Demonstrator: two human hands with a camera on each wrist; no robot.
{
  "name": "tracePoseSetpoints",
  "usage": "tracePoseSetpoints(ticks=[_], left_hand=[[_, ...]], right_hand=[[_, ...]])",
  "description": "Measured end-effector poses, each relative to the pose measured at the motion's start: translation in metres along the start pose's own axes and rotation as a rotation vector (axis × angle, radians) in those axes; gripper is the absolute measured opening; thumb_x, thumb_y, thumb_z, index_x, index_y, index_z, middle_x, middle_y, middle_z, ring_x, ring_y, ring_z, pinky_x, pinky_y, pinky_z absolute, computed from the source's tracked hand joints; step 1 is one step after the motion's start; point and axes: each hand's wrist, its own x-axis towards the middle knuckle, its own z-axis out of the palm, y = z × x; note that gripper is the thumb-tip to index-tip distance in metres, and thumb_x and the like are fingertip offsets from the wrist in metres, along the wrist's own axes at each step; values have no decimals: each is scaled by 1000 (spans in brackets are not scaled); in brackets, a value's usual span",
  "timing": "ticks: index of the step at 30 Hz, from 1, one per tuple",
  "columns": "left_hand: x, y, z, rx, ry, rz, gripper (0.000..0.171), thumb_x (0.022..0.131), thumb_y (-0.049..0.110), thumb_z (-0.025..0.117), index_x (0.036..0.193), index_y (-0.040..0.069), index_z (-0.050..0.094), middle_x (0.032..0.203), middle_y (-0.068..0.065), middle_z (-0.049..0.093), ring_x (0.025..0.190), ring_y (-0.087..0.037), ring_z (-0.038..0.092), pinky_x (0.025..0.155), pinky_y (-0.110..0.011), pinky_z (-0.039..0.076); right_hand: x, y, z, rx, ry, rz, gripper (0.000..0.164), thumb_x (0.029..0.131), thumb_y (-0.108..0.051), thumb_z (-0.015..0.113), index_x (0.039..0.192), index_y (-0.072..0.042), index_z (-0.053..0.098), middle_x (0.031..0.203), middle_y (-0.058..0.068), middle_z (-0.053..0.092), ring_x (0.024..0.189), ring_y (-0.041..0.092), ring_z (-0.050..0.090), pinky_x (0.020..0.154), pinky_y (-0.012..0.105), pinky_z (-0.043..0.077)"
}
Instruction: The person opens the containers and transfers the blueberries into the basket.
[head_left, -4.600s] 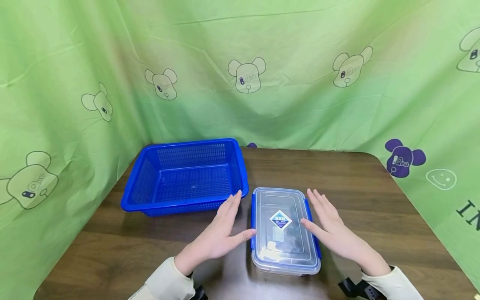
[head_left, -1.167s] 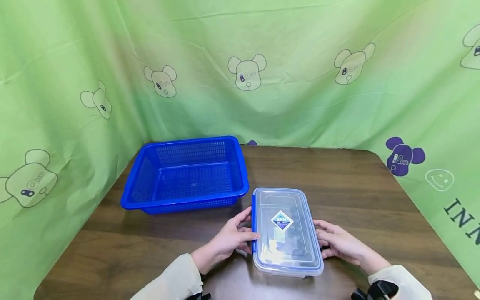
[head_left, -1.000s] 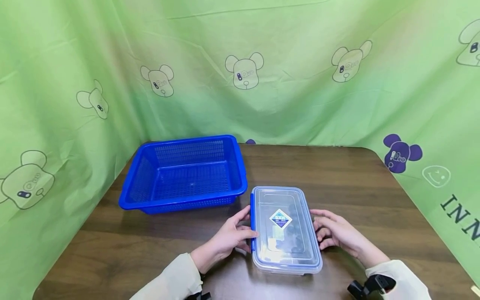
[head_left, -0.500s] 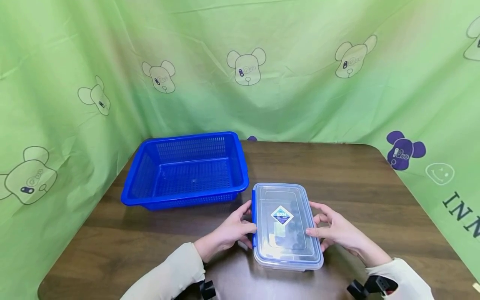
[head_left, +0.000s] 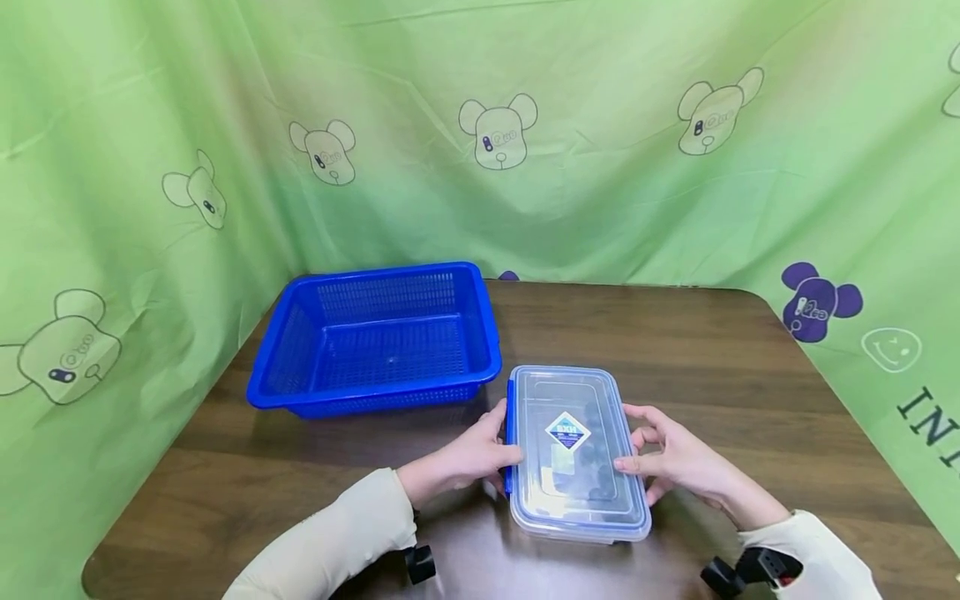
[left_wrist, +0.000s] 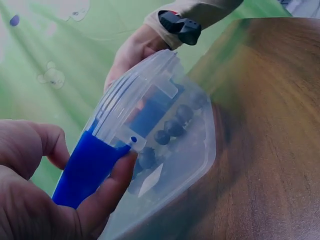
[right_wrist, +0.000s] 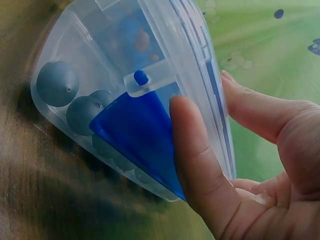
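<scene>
- Pinching the lidded box [head_left: 577, 500]: left hand [head_left: 480, 450] and right hand [head_left: 678, 458], thumbs on top, fingers against its blue clips [left_wrist: 82, 172].
- The box sits nearer, right of the blue basket [head_left: 375, 394].
- Matched pressure should keep it steady.

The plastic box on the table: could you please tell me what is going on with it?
A person is gripping the plastic box from both sides: the left hand and the right hand are each at a blue side clip. The lid is on, and several dark round things show inside. A blue basket stands farther back on the brown table, toward the left.
</scene>
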Motion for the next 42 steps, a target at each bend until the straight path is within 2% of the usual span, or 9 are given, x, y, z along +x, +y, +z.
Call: tracePoseSetpoints(ticks=[2,4,8,11,13,16,19,28,42], left_hand=[[0,5,4,108,42,1,91,79,-6,61,157,2,15,135,-29,33,85,-35,66,52,-45,61],[1,9,8,209,75,0,92,80,-4,62,156,-5,11,147,-34,25,115,-45,55,80,-52,59],[3,12,15,320,114,0,91,80,-2,63,151,-16,7,157,-36,10,147,-43,9,120,-50,16],[2,9,15,276,109,6,89,80,-6,61,151,-16,8,156,-36,13,146,-42,12,120,-52,16],[1,7,11,237,78,11,84,81,-7,60,151,-13,13,151,-34,22,137,-43,30,113,-56,33],[1,5,3,137,-4,-10,78,81,-9,55,150,-4,19,133,-29,41,103,-39,60,75,-54,60],[1,3,-7,4,-93,-63,79,80,-10,52,151,5,20,117,-21,51,71,-33,66,46,-44,59],[-1,-15,-29,-343,-222,-107,77,81,-19,45,153,1,25,126,-18,53,93,-27,61,58,-32,60],[-6,-45,-26,-418,-106,-86,75,85,-20,52,152,-8,20,114,-13,52,87,-19,60,85,-45,59]], right_hand=[[0,-1,0,-7,3,2,91,88,-3,74,148,14,7,92,10,55,67,21,66,47,41,59],[1,-2,-1,-18,6,0,92,88,-3,74,147,15,7,91,11,55,67,22,67,47,42,59],[1,-3,-2,-40,12,3,93,87,-3,75,147,16,7,90,11,55,66,23,67,46,44,59],[0,-2,-1,-37,16,15,92,87,-3,76,147,16,8,90,10,55,67,23,67,47,44,59],[-1,-1,0,-33,14,8,92,87,-3,75,147,16,8,90,10,55,67,22,67,47,44,59],[-3,0,1,-26,16,-5,91,88,-4,75,147,16,8,89,10,55,66,21,66,47,44,59],[-3,1,1,-8,15,-6,91,88,-3,74,147,15,8,90,10,55,65,21,66,48,44,59],[-4,4,1,16,16,-34,91,89,-3,73,148,16,6,91,11,55,62,21,66,47,44,59],[-7,19,2,69,57,-95,84,92,-1,69,150,12,9,92,7,58,68,14,63,48,36,59]])
